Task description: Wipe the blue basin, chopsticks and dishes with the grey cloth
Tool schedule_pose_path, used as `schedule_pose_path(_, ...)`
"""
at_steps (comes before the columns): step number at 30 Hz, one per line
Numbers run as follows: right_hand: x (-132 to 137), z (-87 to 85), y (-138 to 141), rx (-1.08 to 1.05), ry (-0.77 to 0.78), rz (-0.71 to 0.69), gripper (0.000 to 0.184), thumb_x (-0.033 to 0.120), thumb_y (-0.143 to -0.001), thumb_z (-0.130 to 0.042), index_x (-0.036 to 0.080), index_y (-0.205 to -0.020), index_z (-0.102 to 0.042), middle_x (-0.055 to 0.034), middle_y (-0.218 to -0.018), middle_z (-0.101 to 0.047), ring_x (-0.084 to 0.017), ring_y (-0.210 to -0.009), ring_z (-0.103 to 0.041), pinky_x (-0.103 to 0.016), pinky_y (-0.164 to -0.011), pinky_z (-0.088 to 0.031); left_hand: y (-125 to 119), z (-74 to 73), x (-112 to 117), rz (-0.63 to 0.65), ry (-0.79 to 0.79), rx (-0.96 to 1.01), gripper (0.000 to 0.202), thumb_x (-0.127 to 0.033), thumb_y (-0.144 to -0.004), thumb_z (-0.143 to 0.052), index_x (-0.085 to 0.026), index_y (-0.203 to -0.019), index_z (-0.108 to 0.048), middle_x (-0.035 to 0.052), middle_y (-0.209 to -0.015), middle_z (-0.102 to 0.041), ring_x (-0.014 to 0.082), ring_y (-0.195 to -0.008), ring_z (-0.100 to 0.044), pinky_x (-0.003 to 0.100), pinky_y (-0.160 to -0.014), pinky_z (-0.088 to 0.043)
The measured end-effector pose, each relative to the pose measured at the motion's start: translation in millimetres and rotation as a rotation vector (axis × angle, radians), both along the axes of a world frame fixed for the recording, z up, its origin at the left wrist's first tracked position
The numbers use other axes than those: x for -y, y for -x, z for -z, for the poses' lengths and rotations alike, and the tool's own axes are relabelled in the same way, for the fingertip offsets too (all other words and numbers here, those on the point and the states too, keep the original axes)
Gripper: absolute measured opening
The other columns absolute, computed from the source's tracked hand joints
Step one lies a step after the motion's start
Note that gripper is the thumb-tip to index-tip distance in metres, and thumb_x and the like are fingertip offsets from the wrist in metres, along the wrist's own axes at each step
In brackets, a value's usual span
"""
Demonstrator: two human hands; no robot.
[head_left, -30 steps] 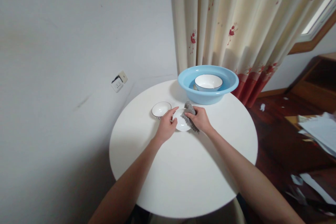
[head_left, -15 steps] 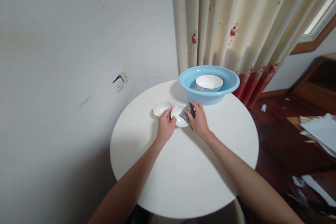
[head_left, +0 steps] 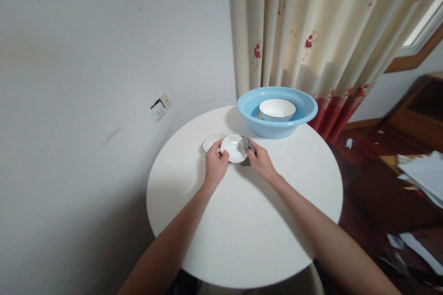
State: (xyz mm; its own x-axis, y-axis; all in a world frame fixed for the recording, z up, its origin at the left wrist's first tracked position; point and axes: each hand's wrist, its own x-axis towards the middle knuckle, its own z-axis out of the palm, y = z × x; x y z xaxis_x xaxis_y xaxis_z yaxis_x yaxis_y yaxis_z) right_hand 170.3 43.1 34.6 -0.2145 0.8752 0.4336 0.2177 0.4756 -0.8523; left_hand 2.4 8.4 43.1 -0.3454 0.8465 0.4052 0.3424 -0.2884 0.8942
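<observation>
My left hand (head_left: 215, 166) grips the near left edge of a small white dish (head_left: 233, 148), held tilted just above the round white table (head_left: 242, 221). My right hand (head_left: 260, 162) is closed on a grey cloth (head_left: 248, 148) pressed against the dish's right side. A second small white bowl (head_left: 211, 142) with a dark rim stands on the table just left of the dish, partly hidden behind it.
A light blue basin (head_left: 277, 111) sits at the table's far edge with a white bowl (head_left: 277, 109) inside it. A floral curtain (head_left: 311, 27) hangs behind. A wall socket (head_left: 159, 107) is on the left wall. Papers (head_left: 422, 173) lie at right over the dark wooden floor.
The dish has shifted left and away from me and tilted up toward the second bowl. My right hand with the cloth has slid from over the dish to its right edge.
</observation>
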Motion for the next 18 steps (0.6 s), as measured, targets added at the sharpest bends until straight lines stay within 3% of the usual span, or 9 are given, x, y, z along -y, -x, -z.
schedule_pose_path(2, -1.5, -1.4, 0.1, -0.044, 0.074, 0.066, 0.040, 0.033, -0.091, -0.040, 0.012, -0.107, -0.069, -0.0102, -0.101, -0.073, -0.025, -0.094, -0.065, -0.036, -0.087, -0.049, 0.4, 0.2, -0.1, 0.006, 0.024, 0.009, 0.046, -0.012, -0.076, -0.054, -0.014, -0.121, -0.061, 0.0119, -0.117, -0.067, 0.0212, -0.094, -0.070, 0.027, -0.069, -0.061)
schedule_pose_path(4, -2.4, -3.0, 0.1, -0.092, 0.117, 0.152, 0.037, 0.035, -0.090, -0.040, 0.012, -0.090, -0.069, -0.0078, -0.086, -0.072, -0.024, -0.082, -0.063, -0.033, -0.077, -0.049, 0.3, -0.3, 0.2, 0.008, 0.049, 0.032, 0.046, -0.012, -0.075, -0.055, -0.015, -0.120, -0.061, 0.0118, -0.119, -0.065, 0.0205, -0.090, -0.070, 0.025, -0.063, -0.061)
schedule_pose_path(9, -2.4, -4.8, 0.1, -0.213, 0.141, 0.199, 0.036, 0.039, -0.089, -0.042, 0.013, -0.085, -0.067, -0.0052, -0.082, -0.069, -0.021, -0.078, -0.060, -0.029, -0.071, -0.047, -1.0, -0.3, 1.0, 0.029, 0.071, 0.096, 0.046, -0.016, -0.077, -0.057, -0.018, -0.123, -0.057, 0.0118, -0.125, -0.061, 0.0183, -0.081, -0.070, 0.027, -0.056, -0.062)
schedule_pose_path(11, -1.2, -4.2, 1.2, -0.215, 0.159, 0.121, 0.041, 0.043, -0.091, -0.042, 0.012, -0.091, -0.069, -0.0055, -0.084, -0.070, -0.021, -0.080, -0.061, -0.030, -0.073, -0.049, -1.4, 0.4, 1.0, 0.030, 0.066, 0.102, 0.045, -0.017, -0.077, -0.058, -0.018, -0.122, -0.057, 0.0124, -0.125, -0.060, 0.0183, -0.081, -0.070, 0.028, -0.057, -0.062)
schedule_pose_path(13, 1.3, -3.3, 3.2, -0.194, 0.138, 0.018, 0.044, 0.045, -0.090, -0.047, 0.013, -0.110, -0.068, -0.0076, -0.103, -0.072, -0.023, -0.093, -0.064, -0.033, -0.083, -0.050, -1.8, 1.3, 0.9, 0.036, 0.070, 0.111, 0.043, -0.019, -0.079, -0.059, -0.018, -0.122, -0.056, 0.0130, -0.126, -0.059, 0.0176, -0.080, -0.070, 0.028, -0.058, -0.062)
schedule_pose_path(16, 6.2, -2.2, 6.4, -0.107, 0.051, -0.074, 0.069, 0.044, -0.079, -0.068, 0.014, -0.139, -0.052, -0.0121, -0.136, -0.060, -0.027, -0.119, -0.058, -0.038, -0.103, -0.045, -2.6, 3.0, 0.8, 0.044, 0.074, 0.108, 0.042, -0.022, -0.081, -0.061, -0.019, -0.122, -0.054, 0.0123, -0.125, -0.060, 0.0151, -0.076, -0.070, 0.026, -0.060, -0.061)
schedule_pose_path(18, 8.0, -1.1, 7.3, -0.039, 0.000, -0.101, 0.083, 0.040, -0.074, -0.075, 0.014, -0.146, -0.043, -0.0142, -0.143, -0.054, -0.029, -0.127, -0.054, -0.040, -0.108, -0.041, -3.4, 3.7, 1.1, 0.047, 0.069, 0.100, 0.041, -0.023, -0.081, -0.062, -0.020, -0.121, -0.053, 0.0116, -0.123, -0.062, 0.0153, -0.080, -0.070, 0.025, -0.065, -0.061)
